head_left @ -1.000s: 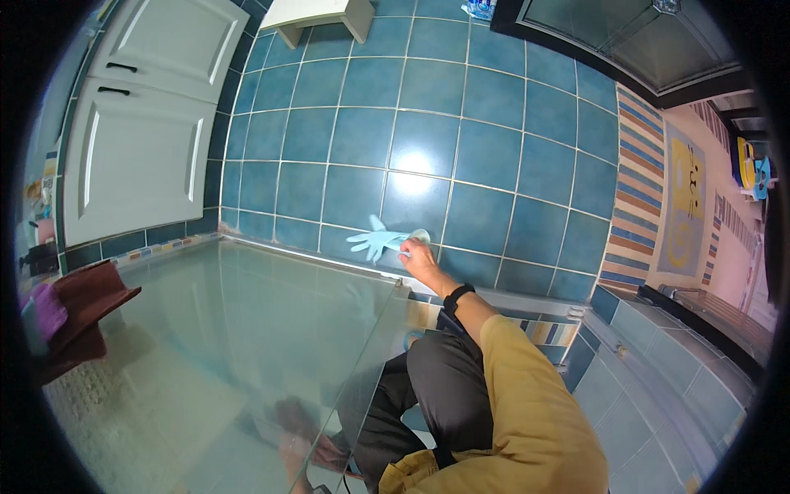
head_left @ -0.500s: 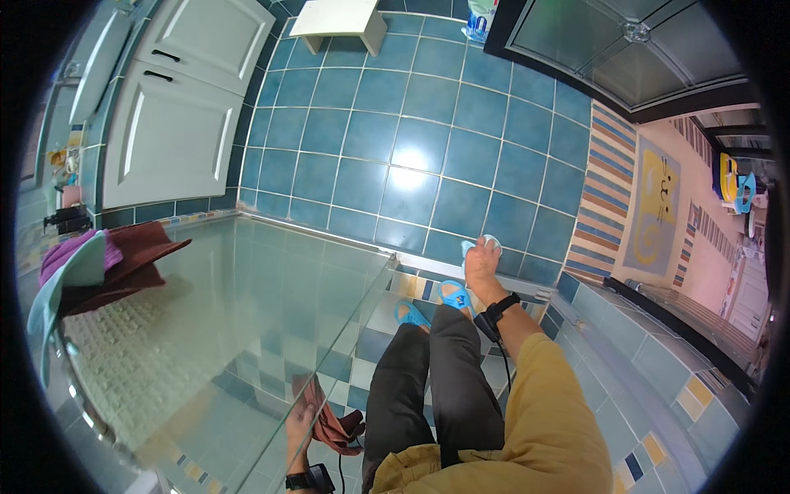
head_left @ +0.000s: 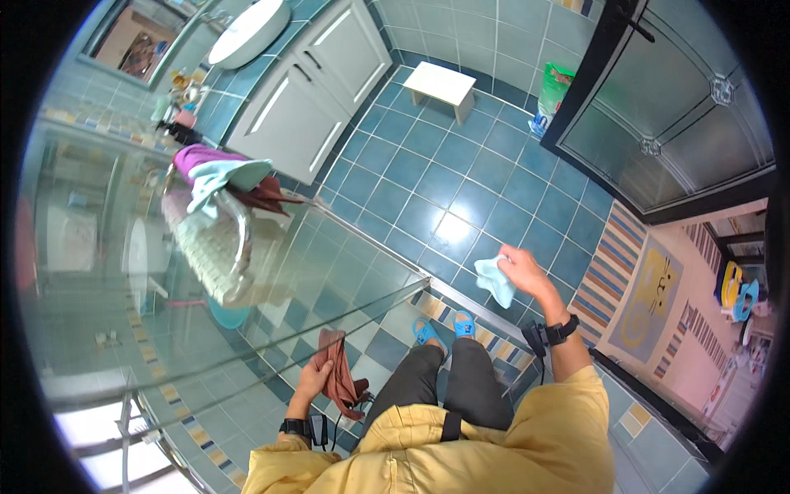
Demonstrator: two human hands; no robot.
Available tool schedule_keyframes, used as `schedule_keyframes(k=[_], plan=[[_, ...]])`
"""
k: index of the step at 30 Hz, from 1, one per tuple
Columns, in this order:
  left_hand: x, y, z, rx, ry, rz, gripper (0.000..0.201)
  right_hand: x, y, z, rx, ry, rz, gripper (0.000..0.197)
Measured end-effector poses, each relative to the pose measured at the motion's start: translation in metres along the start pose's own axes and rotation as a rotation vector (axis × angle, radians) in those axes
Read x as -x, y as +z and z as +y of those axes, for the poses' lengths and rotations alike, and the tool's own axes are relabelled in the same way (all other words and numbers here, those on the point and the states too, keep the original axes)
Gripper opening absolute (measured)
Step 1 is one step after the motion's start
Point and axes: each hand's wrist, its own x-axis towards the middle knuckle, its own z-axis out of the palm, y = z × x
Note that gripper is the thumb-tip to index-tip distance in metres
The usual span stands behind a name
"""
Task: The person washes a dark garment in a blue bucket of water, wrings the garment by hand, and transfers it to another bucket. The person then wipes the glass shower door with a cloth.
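The right hand [head_left: 527, 276] grips a light blue cloth [head_left: 494, 280] near the glass panel's [head_left: 247, 305] edge; the left hand [head_left: 313, 380] clutches a brown rag [head_left: 337, 370] low. Best judged: flatten the cloth fully against the glass, wipe in even overlapping passes.

Home bathroom: washbasin [head_left: 247, 31], tiled floor [head_left: 428, 189], glass screen [head_left: 247, 296].

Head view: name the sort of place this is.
Most likely a home bathroom: a white basin on a white cabinet, blue floor tiles, and a glass shower panel beside the person.
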Motion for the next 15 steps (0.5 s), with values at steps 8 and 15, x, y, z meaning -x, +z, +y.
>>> schedule_keyframes(k=[8,15], plan=[[0.044,-0.015,-0.038,0.069,-0.014,0.170,0.042,-0.038,0.011,-0.169,-0.451,-0.549,-0.023,0.014],[0.085,-0.023,-0.076,0.311,0.024,0.411,0.034,-0.081,0.079,-0.300,-0.721,-0.661,-0.219,0.014]])
